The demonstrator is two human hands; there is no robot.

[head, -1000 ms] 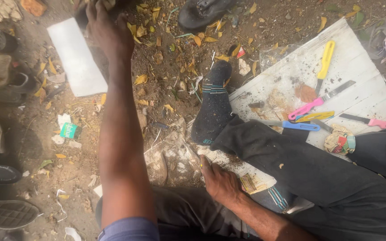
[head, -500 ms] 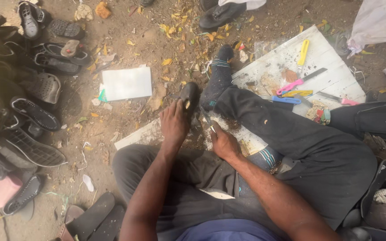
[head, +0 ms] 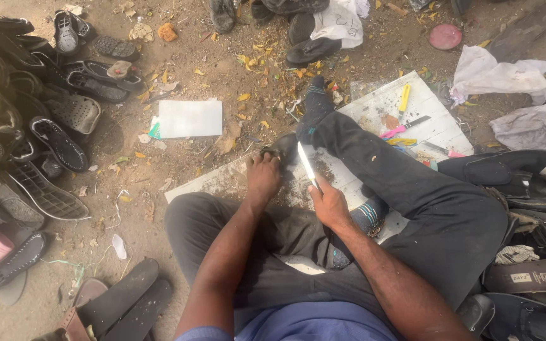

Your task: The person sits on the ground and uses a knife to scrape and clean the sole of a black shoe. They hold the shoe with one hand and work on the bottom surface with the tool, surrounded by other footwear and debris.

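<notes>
Presently, in the head view, a dark shoe piece (head: 284, 148) is pinned on the white board (head: 374, 107) under the left hand (head: 263, 179), fingers curled over it. Just right, the right hand (head: 328, 203) is closed around a knife (head: 306, 165), blade pointing away, alongside the piece.

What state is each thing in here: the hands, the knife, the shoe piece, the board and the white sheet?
Left hand: pressing down on a dark shoe piece.
Right hand: closed on a knife, blade pointing up and away.
White board: flat on the ground, scuffed, tools lying on it.
White sheet: flat on the dirt, untouched.
</notes>
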